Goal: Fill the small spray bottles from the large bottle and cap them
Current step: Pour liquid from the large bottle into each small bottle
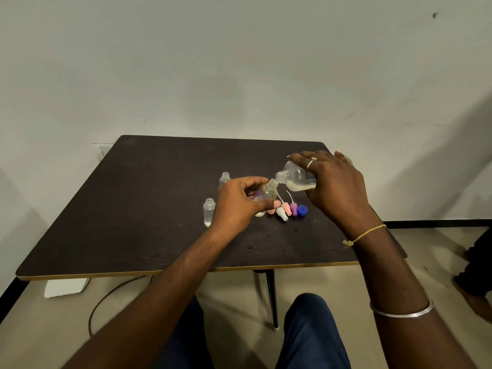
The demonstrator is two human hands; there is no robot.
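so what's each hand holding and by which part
The left hand grips a small bottle by its body; the right hand holds the large bottle by its body, its neck tipped to the small bottle's mouth.

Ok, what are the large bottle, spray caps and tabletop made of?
Large bottle: likely clear plastic, glossy; the whitish liquid shows through its wall. Spray caps: opaque coloured plastic, matte-looking. Tabletop: dark wood-grain board, probably laminate, with a pale edge strip.

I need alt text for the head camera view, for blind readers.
A person's right hand tips a large bottle into a small bottle held by the left hand, over a dark table. Two more open bottles stand there, near loose coloured caps.
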